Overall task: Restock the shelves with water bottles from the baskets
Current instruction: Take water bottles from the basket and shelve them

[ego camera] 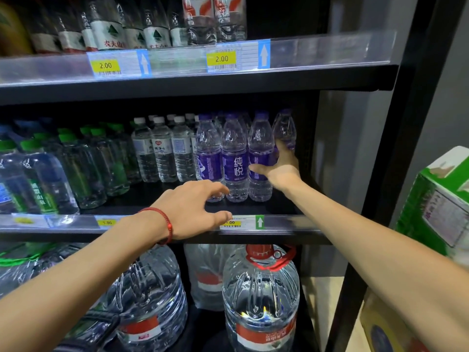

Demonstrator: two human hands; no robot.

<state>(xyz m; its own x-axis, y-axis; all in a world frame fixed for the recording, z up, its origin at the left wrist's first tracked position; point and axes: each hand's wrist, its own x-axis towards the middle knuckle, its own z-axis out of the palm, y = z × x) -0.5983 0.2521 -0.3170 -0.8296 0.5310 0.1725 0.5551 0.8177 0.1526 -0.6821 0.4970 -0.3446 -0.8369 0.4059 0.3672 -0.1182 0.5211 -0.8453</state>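
- Black store shelving fills your view; its middle shelf (pixel 152 201) carries upright bottles, caps up, long axes vertical.
- Your left hand (pixel 193 207) hovers over that shelf's front edge, fingers loosely spread and holding nothing. Its thumb covers part of a price tag (pixel 234 223).
- Your right hand (pixel 281 166) grips the front purple-label bottle (pixel 260 148) nearest the shelf's right end, thumb across the label. Its fingers disappear behind the bottle.
- Rows further back are mostly hidden.
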